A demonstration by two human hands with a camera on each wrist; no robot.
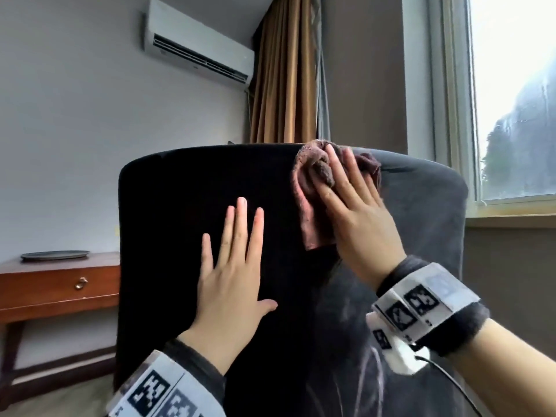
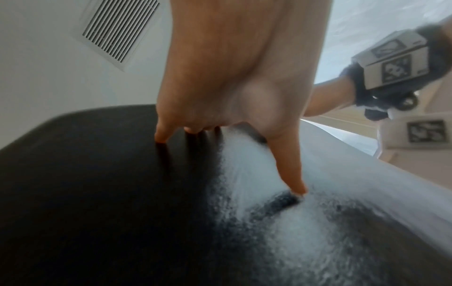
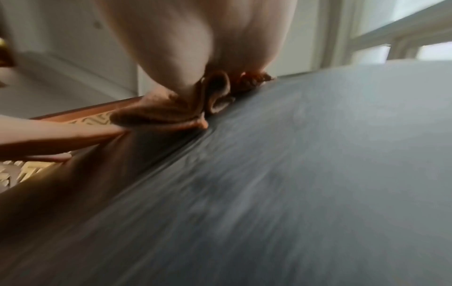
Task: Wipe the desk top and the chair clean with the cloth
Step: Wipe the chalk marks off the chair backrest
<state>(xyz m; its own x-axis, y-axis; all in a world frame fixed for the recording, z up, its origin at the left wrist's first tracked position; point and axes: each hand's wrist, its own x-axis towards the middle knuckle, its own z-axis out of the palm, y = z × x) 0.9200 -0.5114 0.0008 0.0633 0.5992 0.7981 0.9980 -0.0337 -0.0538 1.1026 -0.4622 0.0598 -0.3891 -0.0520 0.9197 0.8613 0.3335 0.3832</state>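
A dark upholstered chair fills the middle of the head view, its back facing me. My left hand lies flat on the chair back, fingers straight and spread. My right hand presses a bunched brownish-pink cloth against the top edge of the chair back with straight fingers. The left wrist view shows the left hand with its fingertips touching the chair fabric. In the blurred right wrist view the cloth is crumpled under the right hand on the grey fabric.
A wooden desk with a drawer stands to the left of the chair, a dark plate on its top. An air conditioner hangs on the wall, a brown curtain behind the chair, a window at right.
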